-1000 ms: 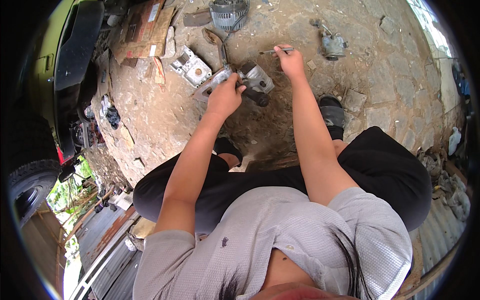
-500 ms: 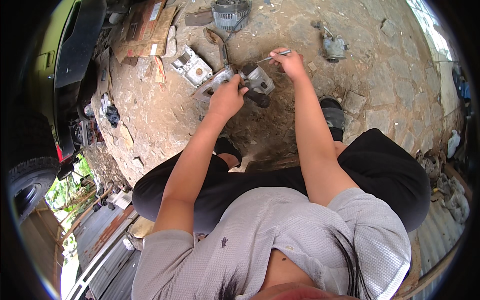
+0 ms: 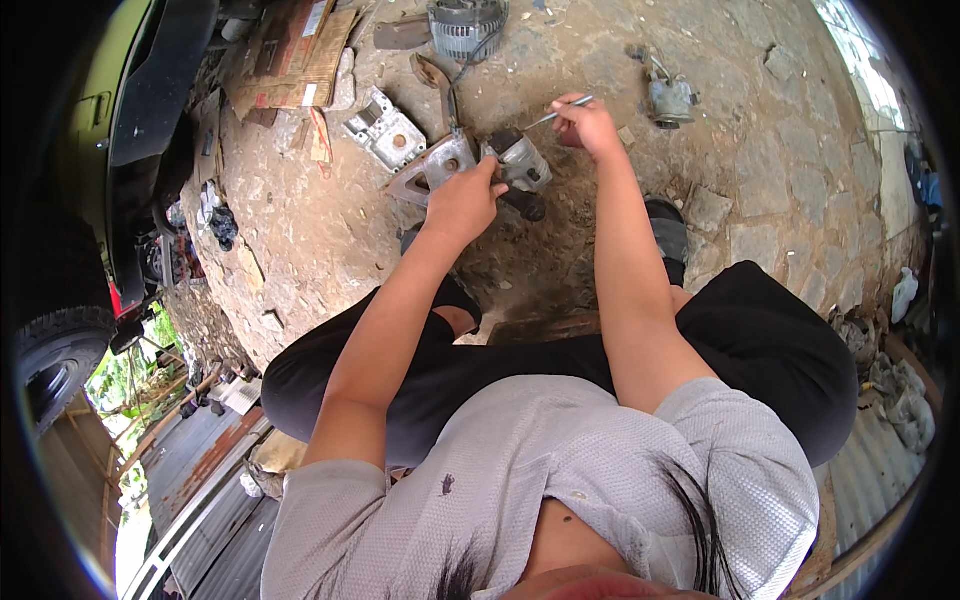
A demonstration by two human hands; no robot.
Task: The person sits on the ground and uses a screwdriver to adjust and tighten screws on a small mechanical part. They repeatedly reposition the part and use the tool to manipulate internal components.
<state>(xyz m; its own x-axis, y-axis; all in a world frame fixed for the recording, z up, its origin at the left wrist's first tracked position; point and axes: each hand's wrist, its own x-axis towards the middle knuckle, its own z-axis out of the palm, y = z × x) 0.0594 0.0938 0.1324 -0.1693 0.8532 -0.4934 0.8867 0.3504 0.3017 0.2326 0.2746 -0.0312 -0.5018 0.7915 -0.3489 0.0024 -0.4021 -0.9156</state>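
Note:
My left hand (image 3: 467, 203) is closed at the near side of a grey metal machine part (image 3: 526, 165), with its thumb and fingertips against it. The part has a dark block on top and a black cylindrical piece (image 3: 527, 205) toward me. In my right hand (image 3: 588, 132), a thin silver rod-like tool (image 3: 572, 104) is pinched; its tip points left toward the dark block. Whether the tip touches cannot be made out. Beside my left hand lies a rusty grey bracket-like casting (image 3: 420, 175), and beyond it a pale metal housing (image 3: 388, 134).
An alternator-like unit (image 3: 467, 32) lies at the far side. Farther right, a small grey metal part (image 3: 670, 100) rests on the stone ground. Cardboard (image 3: 290, 60) covers ground at the far left, near a green vehicle (image 3: 90, 110). My shoe (image 3: 667, 235) stands at the right.
My right hand has shifted slightly right and down with the tool, drawing it back a little from the dark block. My left hand has slid slightly right and nearer to me.

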